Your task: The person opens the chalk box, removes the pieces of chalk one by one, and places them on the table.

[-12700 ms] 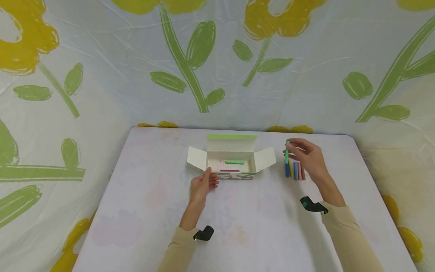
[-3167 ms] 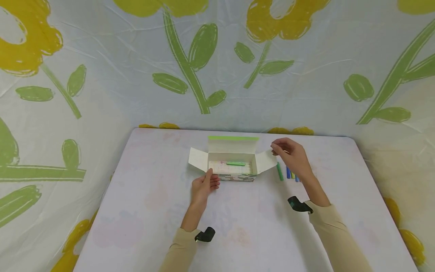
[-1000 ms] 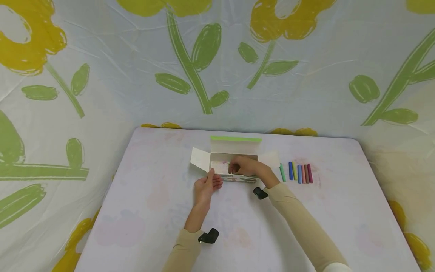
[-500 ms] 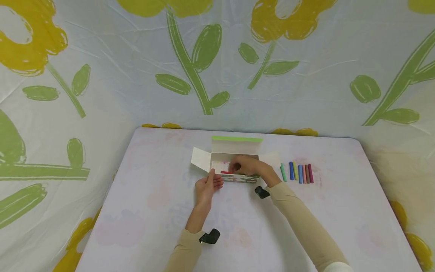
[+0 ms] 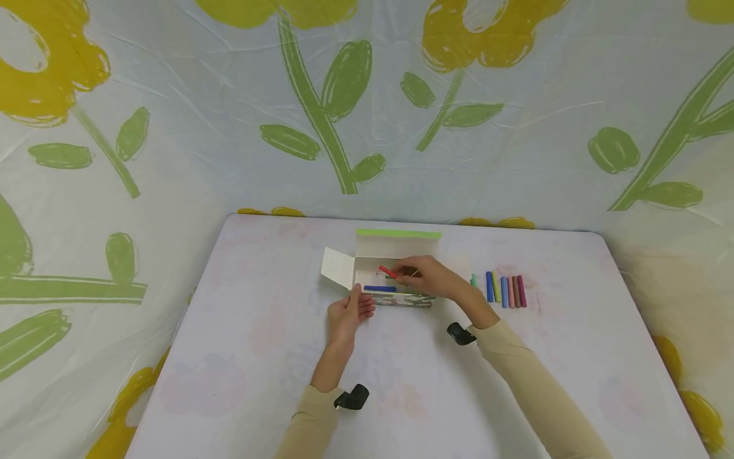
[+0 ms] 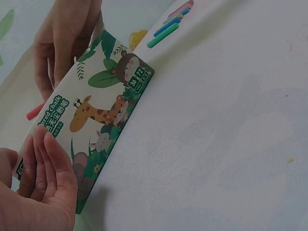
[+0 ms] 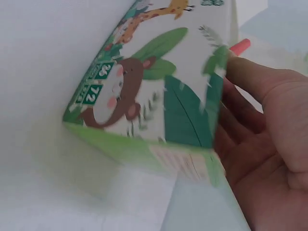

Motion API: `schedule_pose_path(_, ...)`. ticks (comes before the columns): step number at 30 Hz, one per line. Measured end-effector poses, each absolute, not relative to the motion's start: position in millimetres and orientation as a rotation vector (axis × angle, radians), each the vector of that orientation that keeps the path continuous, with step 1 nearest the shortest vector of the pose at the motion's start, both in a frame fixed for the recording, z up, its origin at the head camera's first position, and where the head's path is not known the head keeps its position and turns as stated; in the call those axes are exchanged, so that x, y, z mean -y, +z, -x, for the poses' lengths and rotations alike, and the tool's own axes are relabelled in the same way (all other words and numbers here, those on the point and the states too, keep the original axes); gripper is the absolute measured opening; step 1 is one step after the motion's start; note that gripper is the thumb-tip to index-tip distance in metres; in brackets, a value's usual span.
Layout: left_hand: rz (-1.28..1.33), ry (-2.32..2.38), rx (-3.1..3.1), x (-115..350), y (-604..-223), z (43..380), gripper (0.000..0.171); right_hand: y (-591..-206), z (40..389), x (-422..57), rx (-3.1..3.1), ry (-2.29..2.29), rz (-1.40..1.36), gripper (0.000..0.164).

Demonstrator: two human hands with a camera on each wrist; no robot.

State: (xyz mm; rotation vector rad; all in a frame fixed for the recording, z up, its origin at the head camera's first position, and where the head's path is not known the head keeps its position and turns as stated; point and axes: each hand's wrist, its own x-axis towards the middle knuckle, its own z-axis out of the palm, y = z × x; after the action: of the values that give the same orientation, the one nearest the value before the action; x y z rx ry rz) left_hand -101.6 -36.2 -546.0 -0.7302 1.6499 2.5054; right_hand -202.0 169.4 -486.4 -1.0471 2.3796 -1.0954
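A printed chalk box [image 5: 404, 300] stands with its flaps spread. At its left front corner, my left hand [image 5: 345, 319] grips the wall, thumb at the rim and fingers along the printed front [image 6: 98, 115]. Over the box opening, my right hand [image 5: 430, 277] pinches a red chalk stick [image 5: 387, 271], whose tip also shows in the right wrist view as a red chalk end [image 7: 240, 46]. A dark blue chalk stick [image 5: 380, 289] lies inside along the front wall. Part of the interior is hidden behind the right hand.
Right of the box, several chalk sticks lie side by side, from a blue stick [image 5: 490, 287] to a dark magenta stick [image 5: 522, 291]. A green stick [image 5: 473, 280] is nearer the box, partly covered by the right arm. A white left flap [image 5: 338, 268] sticks out.
The right hand has risen from inside the box, lifting the red chalk. The blue chalk inside has come into view. Earlier, a magenta stick joined the row on the table. The left hand stays put.
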Motion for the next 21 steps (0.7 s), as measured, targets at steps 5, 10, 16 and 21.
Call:
schedule_pose_path(5,0.722,2.51,-1.641,36.9,-547.1,101.8,0.044,-479.8,198.4,-184.9,-2.44,-1.176,0.969,0.019)
schedule_pose_path(10,0.712,2.507,-1.65,36.3,-547.9,98.6,0.044,-471.2,190.3,-202.2,-2.487,-1.223,0.873,0.021)
schedule_pose_path(16,0.711,2.498,-1.652,35.6,-547.8,93.0,0.045,-461.4,178.4,-223.0,-2.527,-1.25,0.79,0.024)
schedule_pose_path(21,0.709,2.492,-1.656,36.4,-549.3,88.4,0.047,-451.3,169.5,-239.7,-2.567,-1.297,0.724,0.027)
